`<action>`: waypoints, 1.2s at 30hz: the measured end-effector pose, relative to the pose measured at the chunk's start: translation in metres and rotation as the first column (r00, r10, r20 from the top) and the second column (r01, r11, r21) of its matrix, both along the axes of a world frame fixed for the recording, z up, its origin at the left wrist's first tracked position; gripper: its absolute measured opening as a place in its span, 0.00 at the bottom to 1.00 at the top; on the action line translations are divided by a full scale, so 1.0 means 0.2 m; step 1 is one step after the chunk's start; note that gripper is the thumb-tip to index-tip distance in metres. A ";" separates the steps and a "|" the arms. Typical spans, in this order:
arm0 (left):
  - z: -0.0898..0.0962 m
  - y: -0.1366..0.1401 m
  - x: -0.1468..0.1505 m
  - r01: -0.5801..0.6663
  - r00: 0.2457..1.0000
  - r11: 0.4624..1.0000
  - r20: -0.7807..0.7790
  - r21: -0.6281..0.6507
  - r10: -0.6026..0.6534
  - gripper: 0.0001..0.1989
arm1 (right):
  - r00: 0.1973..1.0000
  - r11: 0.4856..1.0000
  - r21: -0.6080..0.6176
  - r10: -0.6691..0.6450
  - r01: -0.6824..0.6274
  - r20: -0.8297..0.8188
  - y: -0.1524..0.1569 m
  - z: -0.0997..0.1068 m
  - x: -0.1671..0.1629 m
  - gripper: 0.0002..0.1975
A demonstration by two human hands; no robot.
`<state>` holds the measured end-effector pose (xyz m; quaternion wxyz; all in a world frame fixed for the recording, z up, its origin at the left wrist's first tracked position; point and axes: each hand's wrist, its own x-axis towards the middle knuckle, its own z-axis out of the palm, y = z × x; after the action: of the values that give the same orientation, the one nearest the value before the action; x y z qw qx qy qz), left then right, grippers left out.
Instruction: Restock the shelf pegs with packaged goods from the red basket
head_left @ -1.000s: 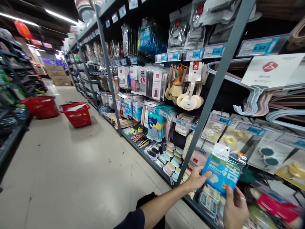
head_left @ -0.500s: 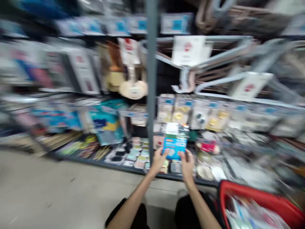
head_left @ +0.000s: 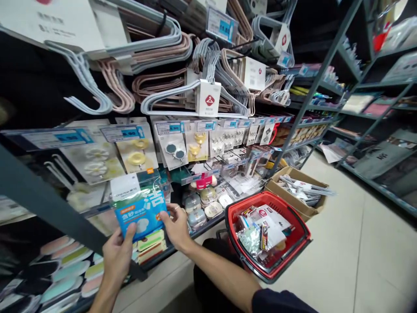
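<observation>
Both of my hands hold a blue and clear plastic package (head_left: pixel 140 213) with white and orange print and a white label at its top. It is tilted a little, in front of the lower shelf. My left hand (head_left: pixel 117 250) grips its lower left corner, thumb on the front. At the right edge my right hand (head_left: pixel 176 226) pinches it, thumb on the front and a ring on one finger. Fingers behind the package are partly hidden. Just behind it hang carded hooks (head_left: pixel 138 152) with yellow round shapes.
Clothes hangers (head_left: pixel 195 98) hang in bundles above. A red basket (head_left: pixel 234 213) holding packaged goods stands on the floor at right, beside a cardboard box (head_left: pixel 312 174) of hangers. A grey shelf post (head_left: pixel 61 204) slants across the left. Pastel oval items (head_left: pixel 67 271) lie at lower left.
My view has swung right and come closer to the shelf, bringing the whole red basket and the cardboard box into sight. Both hands still hold the package, which appears larger and further left.
</observation>
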<state>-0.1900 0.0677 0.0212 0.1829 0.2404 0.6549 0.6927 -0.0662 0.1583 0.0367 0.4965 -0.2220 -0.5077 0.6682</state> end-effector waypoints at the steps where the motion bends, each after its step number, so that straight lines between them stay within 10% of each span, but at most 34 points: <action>1: 0.00 0.00 0.00 0.006 1.000 1.000 0.028 -0.003 -0.006 0.31 | 1.000 1.000 -0.005 0.000 0.000 0.001 0.00 0.01 0.00 0.27; 13: 0.07 -0.02 0.03 0.057 0.993 0.996 0.095 0.069 -0.063 0.28 | 0.999 0.999 0.054 0.001 -0.003 0.041 0.00 0.00 0.01 0.19; 17: 0.05 -0.07 -0.05 0.195 0.980 0.972 0.072 -0.128 -0.187 0.19 | 0.971 0.991 0.101 0.067 -0.092 0.231 0.02 -0.03 0.03 0.09; 23: 0.00 -0.17 -0.16 0.541 0.835 0.701 0.194 -0.464 -0.516 0.18 | 0.648 0.925 0.181 0.085 -0.333 0.757 0.11 -0.19 0.03 0.06; 30: -0.07 -0.19 -0.21 0.742 0.659 0.427 0.446 -0.517 -0.605 0.24 | 0.598 0.916 0.207 0.044 -0.345 0.800 0.13 -0.33 0.03 0.13; 36: -0.14 -0.18 -0.29 0.648 0.761 0.602 0.392 -0.467 -0.517 0.28 | 0.575 0.927 0.215 0.002 -0.307 0.818 0.15 -0.34 0.03 0.07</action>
<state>-0.2486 0.0315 -0.0066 0.5336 0.2975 0.6928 0.3832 -0.0592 0.1883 -0.0316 0.1814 -0.3665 -0.7995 0.4399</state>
